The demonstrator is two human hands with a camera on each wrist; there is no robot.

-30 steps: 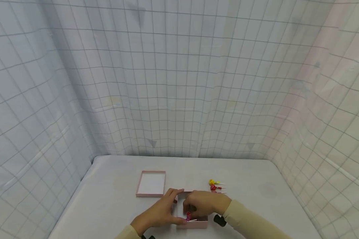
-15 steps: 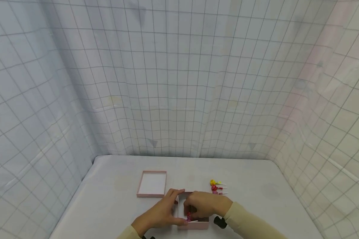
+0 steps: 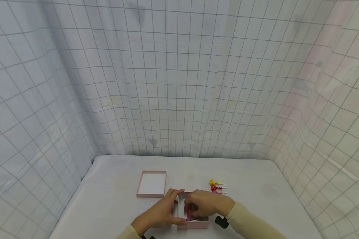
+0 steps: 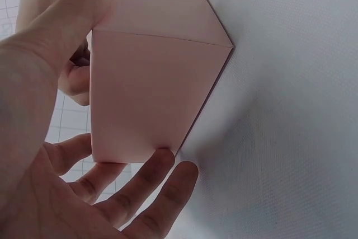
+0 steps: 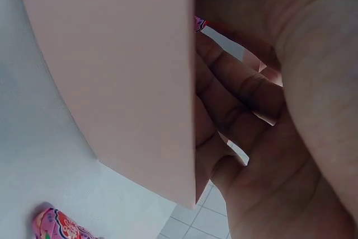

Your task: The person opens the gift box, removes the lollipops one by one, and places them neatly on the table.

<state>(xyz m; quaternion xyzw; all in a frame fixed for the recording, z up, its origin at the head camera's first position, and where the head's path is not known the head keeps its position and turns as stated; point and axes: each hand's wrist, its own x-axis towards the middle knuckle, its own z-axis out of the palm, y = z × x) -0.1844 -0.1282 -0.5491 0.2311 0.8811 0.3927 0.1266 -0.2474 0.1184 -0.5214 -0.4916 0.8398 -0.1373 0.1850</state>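
A shallow pink box (image 3: 192,225) sits near the front of the table. My left hand (image 3: 164,210) grips its left side, thumb at the near wall and fingers toward the far end; the left wrist view shows the fingertips against the pink wall (image 4: 151,93). Reaching in from the right, my right hand (image 3: 207,201) has its fingers curled down inside the box, pinching a red-and-pink wrapped lollipop (image 3: 189,212). A white stick (image 3: 193,220) lies by the near wall. In the right wrist view, the box wall hides the fingertips and most of that wrapper (image 5: 199,24).
The box's lid (image 3: 151,196) lies inside-up, back left of the box. At the back right are a yellow lollipop (image 3: 212,182), a red lollipop (image 3: 213,188) and a pink lollipop (image 3: 214,192), sticks pointing right. Gridded white curtains (image 3: 179,99) stand around the table.
My right fingers have shifted slightly within the box, and the lollipop's wrapper has tilted and moved a little at the fingertips. The left hand, box and lid stay in place.
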